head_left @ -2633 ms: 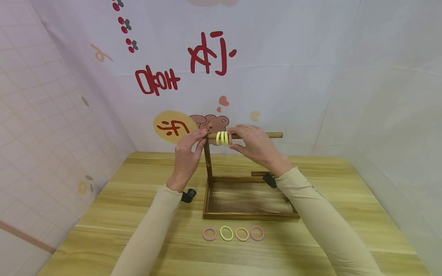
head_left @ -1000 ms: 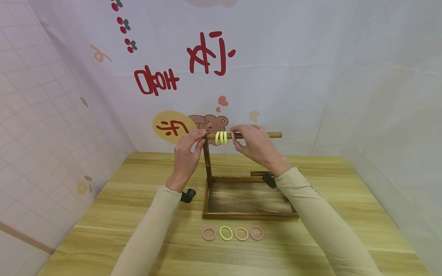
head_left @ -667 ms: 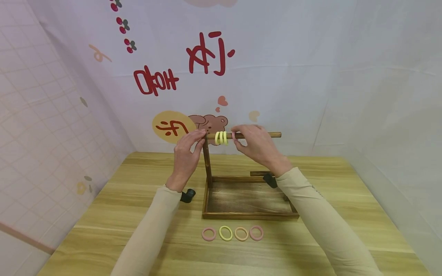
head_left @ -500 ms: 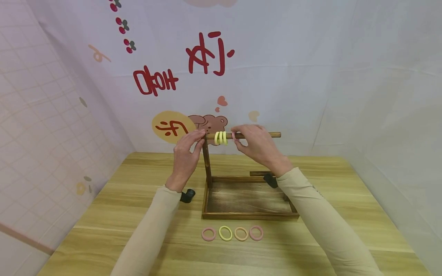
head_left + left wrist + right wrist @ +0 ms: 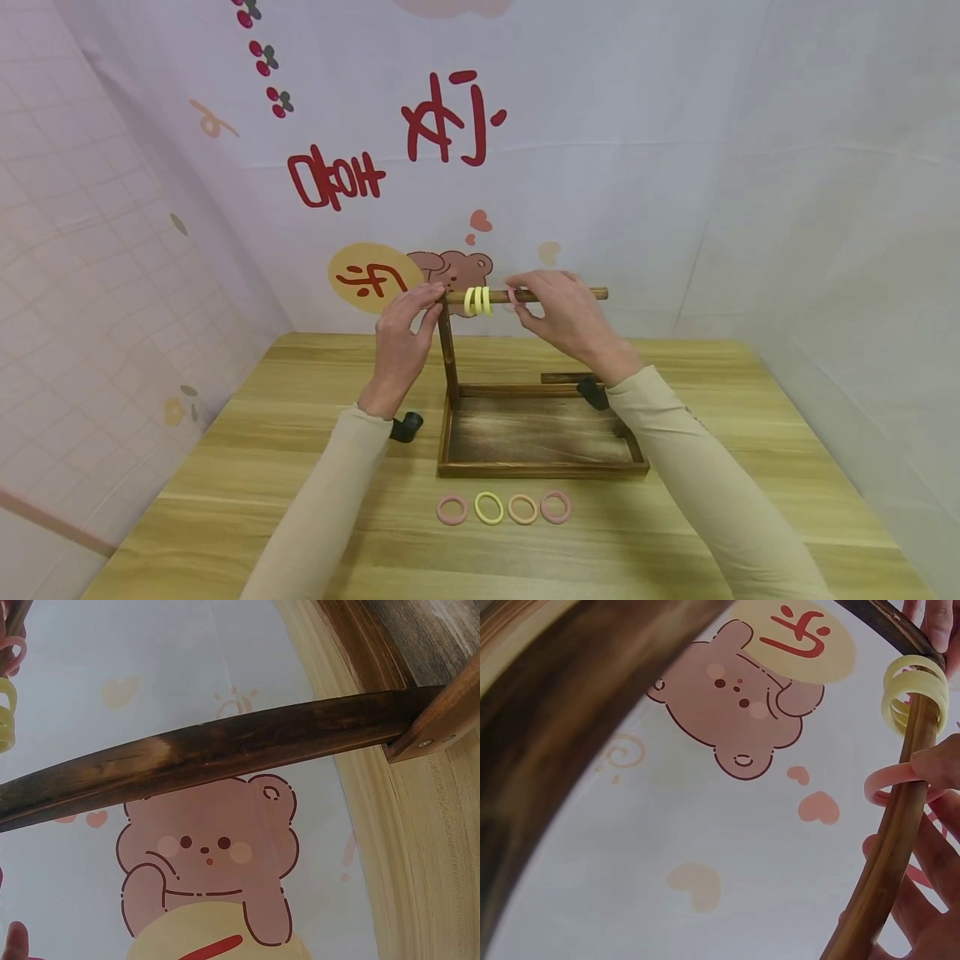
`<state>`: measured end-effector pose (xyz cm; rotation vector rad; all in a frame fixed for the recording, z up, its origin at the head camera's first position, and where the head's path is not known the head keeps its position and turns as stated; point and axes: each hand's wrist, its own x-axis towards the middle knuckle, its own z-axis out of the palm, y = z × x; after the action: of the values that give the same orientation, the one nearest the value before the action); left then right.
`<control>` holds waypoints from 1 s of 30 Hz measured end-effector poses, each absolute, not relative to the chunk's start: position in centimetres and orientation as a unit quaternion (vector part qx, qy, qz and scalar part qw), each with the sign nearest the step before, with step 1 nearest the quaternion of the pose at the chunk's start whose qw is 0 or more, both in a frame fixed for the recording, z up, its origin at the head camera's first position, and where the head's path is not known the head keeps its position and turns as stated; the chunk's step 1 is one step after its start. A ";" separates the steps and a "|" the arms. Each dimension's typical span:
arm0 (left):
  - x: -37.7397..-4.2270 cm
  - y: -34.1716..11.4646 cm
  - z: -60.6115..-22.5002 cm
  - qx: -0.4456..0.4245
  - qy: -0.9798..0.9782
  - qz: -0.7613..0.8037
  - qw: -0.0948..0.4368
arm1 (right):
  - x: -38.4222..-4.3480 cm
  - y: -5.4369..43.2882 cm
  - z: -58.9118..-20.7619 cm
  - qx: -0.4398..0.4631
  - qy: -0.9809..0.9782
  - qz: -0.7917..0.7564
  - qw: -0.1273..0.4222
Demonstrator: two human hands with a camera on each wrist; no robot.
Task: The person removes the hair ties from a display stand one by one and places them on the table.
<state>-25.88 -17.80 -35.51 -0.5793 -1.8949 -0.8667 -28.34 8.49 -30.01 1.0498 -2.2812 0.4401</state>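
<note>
A horizontal wooden rod [image 5: 547, 296] tops an upright post [image 5: 448, 358] of a dark wooden stand. My left hand [image 5: 405, 321] grips the corner where rod and post meet, fingertips on top and thumb below. Three yellow rings [image 5: 477, 301] hang on the rod close to that corner. Farther right, my right hand [image 5: 566, 317] pinches a pink ring [image 5: 891, 777] that encircles the rod, with a gap between it and the yellow ones. The right wrist view shows the thumb pressing the pink ring's edge.
The stand's shallow tray base [image 5: 543, 469] rests on the wood-grain table [image 5: 315, 467]. In front of it lie a pink ring [image 5: 452, 509], a yellow ring [image 5: 489, 507], an orange ring [image 5: 522, 509] and another pink ring [image 5: 556, 507]. A printed cloth [image 5: 600, 183] hangs behind.
The pink ring in my right hand has slid rightward along the rod, away from the yellow rings it was beside. My left hand has stayed at the corner.
</note>
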 end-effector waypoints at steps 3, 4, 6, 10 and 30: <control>-25.9 -17.8 -35.5 -0.237 -0.773 -0.352 0.472 | -28.2 8.6 -30.0 0.394 -0.855 0.167 0.293; -26.0 -17.9 -35.6 -0.237 -0.772 -0.352 0.473 | -28.2 8.7 -30.0 0.394 -0.854 0.168 0.294; -26.0 -17.9 -35.6 -0.238 -0.772 -0.352 0.473 | -28.2 8.7 -30.0 0.395 -0.853 0.168 0.297; -26.0 -17.9 -35.6 -0.239 -0.769 -0.357 0.473 | -28.2 8.9 -30.0 0.392 -0.853 0.168 0.300; -26.0 -17.8 -35.6 -0.239 -0.768 -0.358 0.474 | -28.1 9.7 -29.9 0.377 -0.860 0.176 0.296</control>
<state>-25.97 -17.84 -35.57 -0.5847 -1.8777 -0.8763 -28.09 9.67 -29.94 1.0030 -2.2864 0.4693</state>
